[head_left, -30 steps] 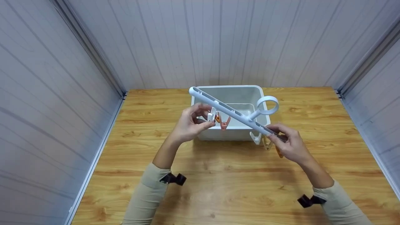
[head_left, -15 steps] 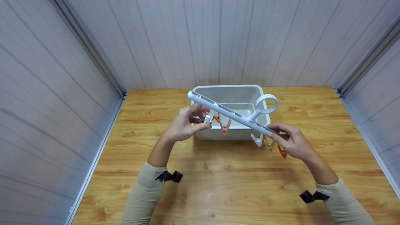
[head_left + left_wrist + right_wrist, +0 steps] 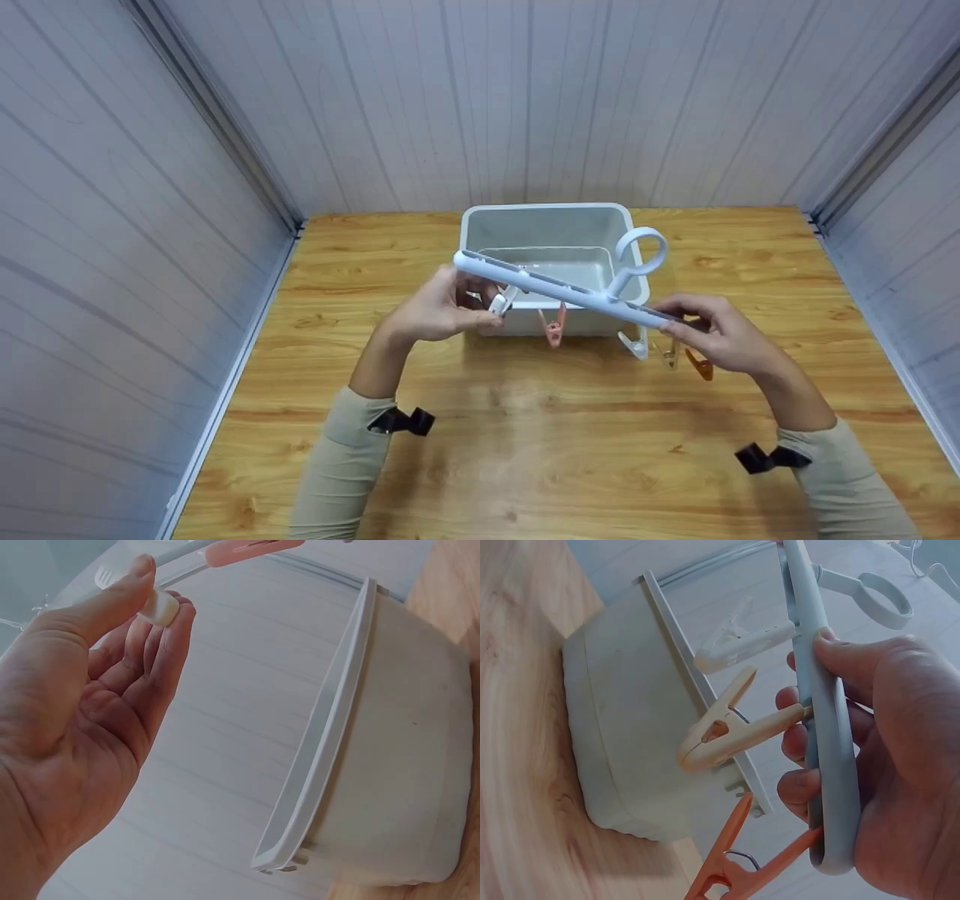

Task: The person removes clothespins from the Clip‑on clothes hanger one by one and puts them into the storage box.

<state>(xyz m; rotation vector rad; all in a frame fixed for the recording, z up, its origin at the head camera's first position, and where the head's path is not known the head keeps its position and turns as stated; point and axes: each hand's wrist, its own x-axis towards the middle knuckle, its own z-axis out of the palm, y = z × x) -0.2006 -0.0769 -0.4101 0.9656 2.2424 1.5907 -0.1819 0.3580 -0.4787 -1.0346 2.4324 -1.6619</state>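
Note:
A pale blue-white clip hanger bar (image 3: pixel 555 287) with a ring hook (image 3: pixel 663 246) is held up in front of a box, its left end higher in the head view. My right hand (image 3: pixel 716 334) grips the bar's right end, thumb on one side and fingers on the other. Between thumb and fingers, my left hand (image 3: pixel 439 309) pinches a white clothespin (image 3: pixel 161 609) below the bar's left part. From the bar hang a pink clothespin (image 3: pixel 555 331), a clear whitish clothespin (image 3: pixel 742 645), a beige clothespin (image 3: pixel 720 742) and an orange clothespin (image 3: pixel 769 870).
Behind the hanger stands a white plastic box (image 3: pixel 547 206) on the wooden table (image 3: pixel 510 450). Pale panel walls (image 3: pixel 480 105) enclose the back and both sides. A black strap mount (image 3: pixel 405 421) sits on each sleeve.
The bar's left end has dropped, so the bar slopes less. My right hand has shifted slightly right, and the hanging clothespins with it. My left hand, still pinching the white clothespin, sits a little lower.

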